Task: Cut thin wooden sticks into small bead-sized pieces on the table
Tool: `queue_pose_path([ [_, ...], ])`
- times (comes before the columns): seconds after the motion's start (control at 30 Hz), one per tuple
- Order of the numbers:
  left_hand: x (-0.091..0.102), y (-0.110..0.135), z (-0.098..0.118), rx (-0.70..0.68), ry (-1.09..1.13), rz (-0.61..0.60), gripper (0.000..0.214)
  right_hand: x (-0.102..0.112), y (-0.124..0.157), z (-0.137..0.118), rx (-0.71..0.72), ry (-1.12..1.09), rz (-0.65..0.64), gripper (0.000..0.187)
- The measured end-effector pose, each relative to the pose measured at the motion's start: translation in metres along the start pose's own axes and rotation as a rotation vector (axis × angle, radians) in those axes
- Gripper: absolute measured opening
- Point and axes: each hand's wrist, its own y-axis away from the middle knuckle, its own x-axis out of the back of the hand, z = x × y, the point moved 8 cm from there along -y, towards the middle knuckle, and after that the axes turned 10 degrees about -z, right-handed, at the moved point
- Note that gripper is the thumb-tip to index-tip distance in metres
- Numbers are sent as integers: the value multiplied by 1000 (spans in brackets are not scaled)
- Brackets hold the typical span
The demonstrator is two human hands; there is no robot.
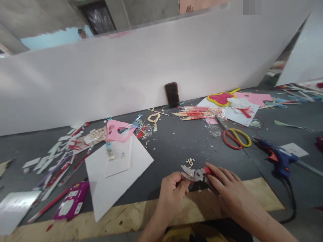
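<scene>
My right hand (228, 185) grips the red-handled pruning shears (198, 173), whose blades point left and stand apart. Close by the blades, my left hand (174, 190) is closed in a pinch. What its fingers hold is too small and hidden to make out. Just beyond the blades lies a little pile of short pale cut pieces (190, 162) on the dark table (174, 141).
Scissors (236, 138) and a blue glue gun (277, 156) lie to the right. Wooden sticks (196, 113) sit at the back near a phone (172, 94) leaning on the white panel (126, 74). White paper (101, 181) and a purple packet (72, 200) are leftward.
</scene>
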Motion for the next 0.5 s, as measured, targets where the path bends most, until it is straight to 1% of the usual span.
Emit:
queue_pose_path([
  [0.1, -1, -1, -2, 29, 21, -21, 35, 1, 0, 0, 0, -45, -7, 54],
  [0.23, -2, -1, -6, 48, 54, -28, 37, -1, -2, 1, -21, -94, -59, 51],
  [0.4, -2, -3, -4, -4, 60, -19, 31, 0, -1, 4, -67, -97, -54, 52],
  [0.5, -1, -3, 0, -17, -1, 4, 28, 1, 0, 3, -69, -85, -48, 53],
])
